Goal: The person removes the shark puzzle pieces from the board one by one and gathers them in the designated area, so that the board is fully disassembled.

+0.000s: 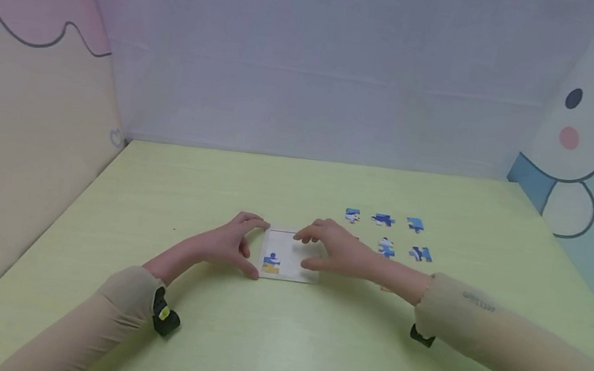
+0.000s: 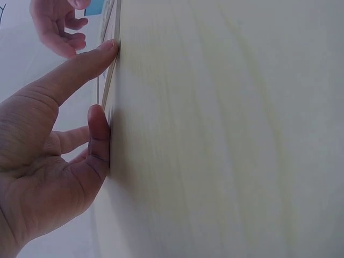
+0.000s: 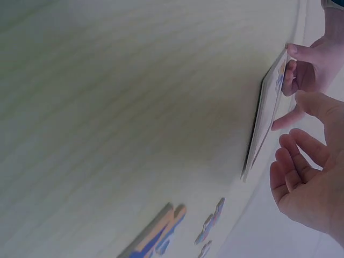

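Observation:
A small white square puzzle tray (image 1: pixel 290 274) lies on the table, with blue and yellow puzzle pieces (image 1: pixel 271 263) in its lower left corner. My left hand (image 1: pixel 230 243) holds the tray's left side, thumb at the near corner and index finger at the far one; the other fingers are bent beside the edge. In the left wrist view the thumb touches the tray's rim (image 2: pixel 109 80). Over the tray's right part hovers my right hand (image 1: pixel 341 252), fingers loosely bent. The right wrist view shows nothing between its thumb and fingers.
Several loose blue and white puzzle pieces (image 1: pixel 383 220) lie right of the tray, some partly hidden behind the right hand and forearm. The light green table (image 1: pixel 257 344) meets a pale wall (image 1: pixel 321 83) at the back and cartoon-printed panels at both sides.

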{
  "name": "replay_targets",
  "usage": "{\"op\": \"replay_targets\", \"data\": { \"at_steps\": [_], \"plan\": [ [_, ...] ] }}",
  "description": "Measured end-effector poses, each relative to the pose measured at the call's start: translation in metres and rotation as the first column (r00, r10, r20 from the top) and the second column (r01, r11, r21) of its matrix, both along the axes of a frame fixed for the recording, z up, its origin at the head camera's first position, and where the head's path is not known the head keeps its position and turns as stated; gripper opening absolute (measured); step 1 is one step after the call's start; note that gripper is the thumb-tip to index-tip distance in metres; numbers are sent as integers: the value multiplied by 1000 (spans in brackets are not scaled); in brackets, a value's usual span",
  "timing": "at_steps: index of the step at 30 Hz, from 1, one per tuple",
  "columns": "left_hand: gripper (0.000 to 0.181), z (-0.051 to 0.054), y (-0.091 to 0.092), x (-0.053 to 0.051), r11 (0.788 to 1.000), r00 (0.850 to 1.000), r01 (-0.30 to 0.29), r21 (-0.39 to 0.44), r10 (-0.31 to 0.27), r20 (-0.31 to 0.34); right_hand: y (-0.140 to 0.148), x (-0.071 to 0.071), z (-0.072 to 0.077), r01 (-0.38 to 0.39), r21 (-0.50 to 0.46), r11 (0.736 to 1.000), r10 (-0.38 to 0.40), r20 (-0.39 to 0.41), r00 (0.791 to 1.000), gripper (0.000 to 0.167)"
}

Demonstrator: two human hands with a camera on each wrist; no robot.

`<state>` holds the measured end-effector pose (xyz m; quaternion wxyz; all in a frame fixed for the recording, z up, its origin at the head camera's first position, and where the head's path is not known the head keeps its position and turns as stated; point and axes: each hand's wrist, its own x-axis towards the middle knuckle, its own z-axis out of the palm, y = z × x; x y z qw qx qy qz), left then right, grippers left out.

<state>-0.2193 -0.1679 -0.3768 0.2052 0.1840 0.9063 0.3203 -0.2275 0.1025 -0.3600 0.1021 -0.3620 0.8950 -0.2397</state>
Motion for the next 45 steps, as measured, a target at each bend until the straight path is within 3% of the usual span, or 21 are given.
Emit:
{"op": "replay_targets", "data": {
  "at_steps": [14, 21, 31, 45],
  "plan": [
    [96, 1, 1, 1, 999, 1000, 29, 35, -29, -3, -34, 6, -20, -13, 28, 1000, 13, 11, 1000, 43],
    [96, 0, 1, 0, 999, 1000, 23, 28, -23, -14, -40, 8, -18, -8, -21, 1000, 9, 51, 999, 38],
    [94, -1, 1, 0, 1000, 999, 26, 10, -26, -30, -45, 8, -15, 56, -82, 995, -42, 171, 984, 36],
    [94, 1, 3, 2, 1000, 1000, 8, 5, -8, -11, -39, 11, -11, 84, -94, 992, -72, 122, 990, 38]
  ]
}}
